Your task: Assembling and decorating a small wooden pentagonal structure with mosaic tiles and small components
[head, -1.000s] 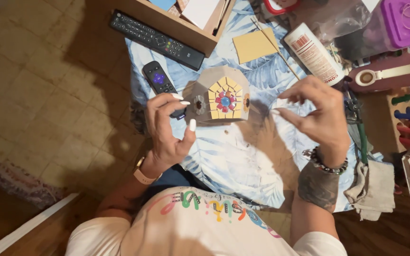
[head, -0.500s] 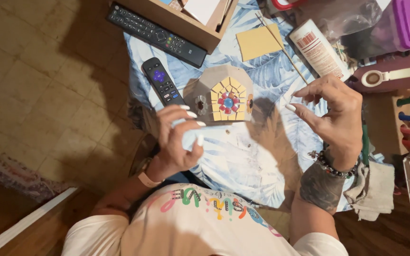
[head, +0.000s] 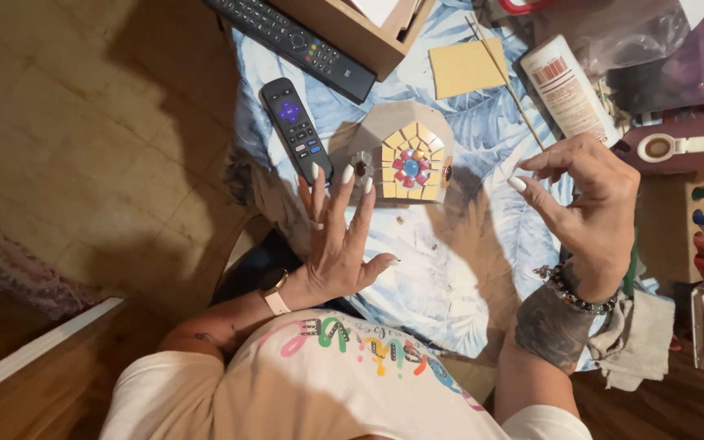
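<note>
- Small house-shaped box (head: 407,155) with a yellow mosaic front and a red-and-blue flower sits on the blue leaf-print cloth (head: 450,269), mid-table, far of both hands.
- Left hand (head: 337,236) is spread flat, fingers apart, holding nothing; its white-nailed fingertips (head: 348,174) reach the near-left corner of the house, touching or just short, can't tell which.
- Right hand (head: 592,208) hangs to the right of the house, well apart from it, thumb and forefinger pinched nearly together; anything between them is too small to see.
- Left hand is clearly the nearer one; the house lies straight ahead of its fingers, slightly to the right.
- House's long axis runs near-far: peaked roof points far, flat base edge faces near, mosaic face turned up to the camera.
- Small round piece (head: 361,166) sits against the house's left side, right at the left fingertips.
- Small black remote (head: 295,129) lies just left of the house, long axis near-far, slightly tilted.
- Long black remote (head: 291,37), yellow square (head: 464,68) and white tube (head: 568,88) lie farther off.
</note>
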